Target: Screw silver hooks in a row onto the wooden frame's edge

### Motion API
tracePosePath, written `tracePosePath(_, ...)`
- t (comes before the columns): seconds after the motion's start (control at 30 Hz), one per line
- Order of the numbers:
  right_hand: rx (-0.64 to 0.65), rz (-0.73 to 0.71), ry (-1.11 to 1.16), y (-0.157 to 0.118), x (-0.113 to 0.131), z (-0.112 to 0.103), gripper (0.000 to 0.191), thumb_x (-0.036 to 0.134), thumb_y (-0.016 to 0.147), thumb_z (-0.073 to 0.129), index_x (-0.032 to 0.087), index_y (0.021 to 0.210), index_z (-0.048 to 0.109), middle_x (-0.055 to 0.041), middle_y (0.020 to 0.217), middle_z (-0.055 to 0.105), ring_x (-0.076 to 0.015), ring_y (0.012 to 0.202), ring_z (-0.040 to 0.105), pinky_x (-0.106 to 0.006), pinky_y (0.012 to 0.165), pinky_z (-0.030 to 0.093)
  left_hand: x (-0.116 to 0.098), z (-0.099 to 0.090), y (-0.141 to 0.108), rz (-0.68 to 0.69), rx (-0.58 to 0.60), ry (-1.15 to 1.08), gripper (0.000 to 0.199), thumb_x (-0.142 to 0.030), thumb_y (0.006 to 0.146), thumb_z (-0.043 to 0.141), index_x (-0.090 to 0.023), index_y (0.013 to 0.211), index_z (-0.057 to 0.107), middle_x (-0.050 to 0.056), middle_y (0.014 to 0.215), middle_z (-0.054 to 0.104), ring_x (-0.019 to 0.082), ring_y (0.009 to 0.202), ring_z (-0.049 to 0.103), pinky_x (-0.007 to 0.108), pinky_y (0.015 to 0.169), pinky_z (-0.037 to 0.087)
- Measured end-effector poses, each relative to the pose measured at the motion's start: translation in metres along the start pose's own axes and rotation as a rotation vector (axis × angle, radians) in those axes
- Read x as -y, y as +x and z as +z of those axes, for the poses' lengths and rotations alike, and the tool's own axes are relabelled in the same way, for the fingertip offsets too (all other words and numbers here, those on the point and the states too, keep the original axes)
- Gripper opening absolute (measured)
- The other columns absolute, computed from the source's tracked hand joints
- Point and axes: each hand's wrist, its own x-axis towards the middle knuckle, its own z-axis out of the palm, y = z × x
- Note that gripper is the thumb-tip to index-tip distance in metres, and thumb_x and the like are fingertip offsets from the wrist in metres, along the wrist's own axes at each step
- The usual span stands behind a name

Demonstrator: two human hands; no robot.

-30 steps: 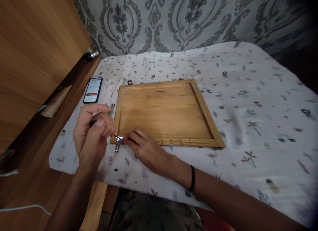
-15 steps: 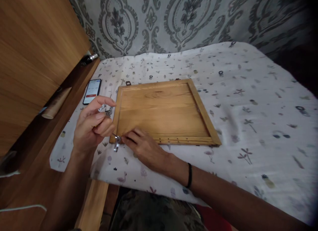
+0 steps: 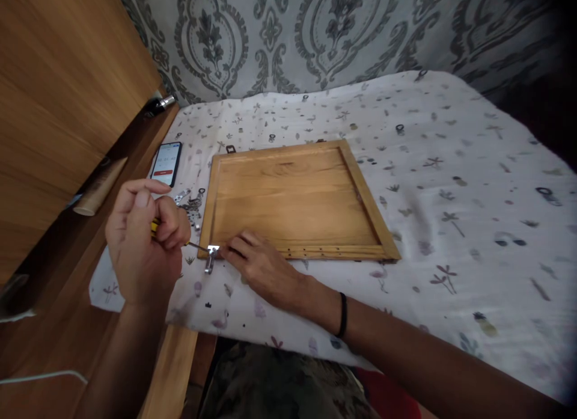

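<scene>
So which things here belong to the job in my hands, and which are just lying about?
Part of the job:
Screwdriver, in the left hand
Metal bracket, by the right hand
Framed wooden panel
Loose metal pieces, probably

Just lying about:
Phone
Tan tube
White cable

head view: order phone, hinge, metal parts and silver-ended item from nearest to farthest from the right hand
1. Hinge: just left of the right hand, at the board's near-left corner.
2. Metal parts: left of the board.
3. Phone: beyond the metal parts, farther left.
4. Silver-ended item: back left, beyond the phone.
</scene>
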Motion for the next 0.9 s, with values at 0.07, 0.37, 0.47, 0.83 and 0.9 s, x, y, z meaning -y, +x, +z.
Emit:
tracePosePath(0.07, 0.011, 0.004, 0.001, -0.0001, 0.0, -0.0003, 0.023, 0.009, 0.102, 0.054, 0.005, 0.121, 0.066, -0.0142, 0.106, 0.067, -0.0271, 0.097, 0.051, -0.041, 0.085, 0.048, -0.0024, -0.0005, 0.0, -0.024, 0.006, 0.006, 0.015, -0.022, 0.097, 0.062, -0.021, 0.083, 0.067, -0.008, 0.049, 0.027, 0.007, 0.04, 0.017, 0.027, 0.041, 0.013)
tracePosePath(0.37, 0.011, 0.0, -0.008, 0.0001, -0.0002, -0.0004, 0.023, 0.01, 0.104, 0.051, 0.006, 0.121, 0.066, -0.0135, 0.106, 0.067, -0.027, 0.098, 0.051, -0.041, 0.085, 0.048, 0.0022, -0.0025, -0.0015, -0.014, -0.02, -0.02, 0.015, -0.024, 0.096, 0.064, -0.021, 0.082, 0.066, -0.008, 0.048, 0.027, 0.007, 0.04, 0.016, 0.027, 0.04, 0.014)
tracePosePath(0.47, 0.015, 0.002, -0.013, 0.0004, -0.0001, -0.0006, 0.024, 0.012, 0.105, 0.05, 0.007, 0.122, 0.066, -0.0131, 0.105, 0.067, -0.0264, 0.097, 0.052, -0.04, 0.083, 0.048, 0.0045, -0.002, -0.0014, -0.047, -0.03, -0.007, 0.015, -0.024, 0.097, 0.063, -0.022, 0.082, 0.065, -0.008, 0.049, 0.025, 0.007, 0.041, 0.016, 0.028, 0.042, 0.014)
tracePosePath(0.83, 0.027, 0.02, 0.031, 0.0002, -0.0007, 0.0022, 0.024, 0.011, 0.105, 0.05, 0.009, 0.122, 0.066, -0.0144, 0.107, 0.067, -0.0272, 0.099, 0.051, -0.042, 0.084, 0.048, 0.0017, -0.0029, -0.0044, -0.122, 0.211, -0.04, 0.008, -0.017, 0.09, 0.064, -0.021, 0.092, 0.071, -0.01, 0.047, 0.023, 0.006, 0.04, 0.012, 0.022, 0.041, 0.019)
tracePosePath(0.9, 0.026, 0.022, 0.024, 0.0007, 0.0, 0.001, 0.024, 0.011, 0.105, 0.048, 0.008, 0.12, 0.066, -0.0146, 0.107, 0.068, -0.0274, 0.099, 0.051, -0.043, 0.083, 0.048, 0.0024, -0.0078, -0.0013, -0.172, 0.366, -0.075, 0.014, -0.018, 0.091, 0.063, -0.022, 0.1, 0.073, -0.011, 0.047, 0.021, 0.005, 0.039, 0.01, 0.021, 0.04, 0.02)
